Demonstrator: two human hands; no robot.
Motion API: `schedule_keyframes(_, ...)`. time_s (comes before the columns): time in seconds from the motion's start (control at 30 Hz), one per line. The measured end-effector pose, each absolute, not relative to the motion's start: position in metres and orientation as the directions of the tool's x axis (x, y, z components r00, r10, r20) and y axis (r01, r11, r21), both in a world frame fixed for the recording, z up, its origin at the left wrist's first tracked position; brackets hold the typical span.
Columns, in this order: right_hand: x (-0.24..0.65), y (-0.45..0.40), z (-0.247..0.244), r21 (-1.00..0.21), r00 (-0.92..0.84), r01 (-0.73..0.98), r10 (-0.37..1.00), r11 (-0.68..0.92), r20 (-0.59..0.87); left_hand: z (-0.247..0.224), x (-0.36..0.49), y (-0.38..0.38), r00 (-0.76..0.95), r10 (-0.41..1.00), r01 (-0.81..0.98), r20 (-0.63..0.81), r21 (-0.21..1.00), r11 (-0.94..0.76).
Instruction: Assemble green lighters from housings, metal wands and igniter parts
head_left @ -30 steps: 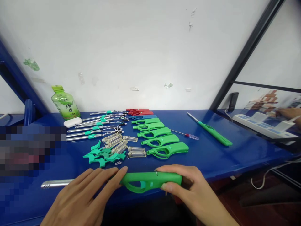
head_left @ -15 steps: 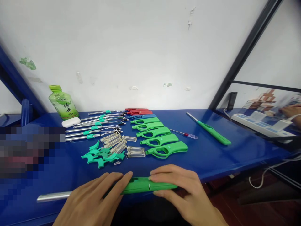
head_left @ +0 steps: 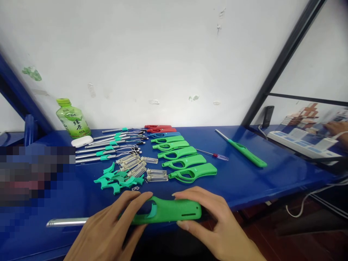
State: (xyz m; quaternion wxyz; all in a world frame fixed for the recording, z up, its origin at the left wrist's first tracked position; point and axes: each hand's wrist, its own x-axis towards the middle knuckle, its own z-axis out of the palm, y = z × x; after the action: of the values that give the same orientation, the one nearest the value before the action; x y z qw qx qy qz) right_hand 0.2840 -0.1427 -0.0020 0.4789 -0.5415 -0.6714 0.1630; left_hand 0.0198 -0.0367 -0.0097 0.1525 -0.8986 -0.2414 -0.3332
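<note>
My left hand (head_left: 108, 232) and right hand (head_left: 214, 224) pinch the green lighter (head_left: 168, 211) at the bench's (head_left: 258, 181) near edge, bare surface rightward.

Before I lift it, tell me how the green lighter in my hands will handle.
The green lighter looks like a stiff plastic shell, probably light. Its long metal nozzle sticks out past the left hand, so it may tip that way. Held flat with the right hand, it seems unlikely to roll.
</note>
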Motion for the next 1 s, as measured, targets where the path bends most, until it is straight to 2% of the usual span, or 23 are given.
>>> schedule_keyframes(0.27, 0.279, -0.135, 0.0, -0.779, 0.055, 0.439, 0.852, 0.448, 0.52, -0.004, 0.027, -0.041, 0.607, 0.308, 0.546, 0.733, -0.103, -0.831)
schedule_keyframes(0.4, 0.279, -0.134, -0.003, -0.783, 0.038, 0.402, 0.845, 0.475, 0.533, 0.004, 0.031, -0.041, 0.615, 0.336, 0.438, 0.713, 0.045, -0.898)
schedule_keyframes(0.5, 0.279, -0.133, -0.004, -0.79, 0.022, 0.387, 0.852, 0.475, 0.523, 0.006, 0.032, -0.042, 0.617, 0.343, 0.409, 0.708, 0.084, -0.909)
schedule_keyframes(0.83, 0.281, -0.133, -0.009, -0.796, -0.004, 0.374, 0.86, 0.475, 0.511, -0.001, 0.028, -0.045, 0.594, 0.305, 0.395, 0.744, 0.06, -0.917)
schedule_keyframes(1.0, 0.28, -0.132, -0.007, -0.783, -0.006, 0.38, 0.848, 0.492, 0.53, -0.002, 0.026, -0.043, 0.659, 0.236, 0.422, 0.714, -0.091, -0.902)
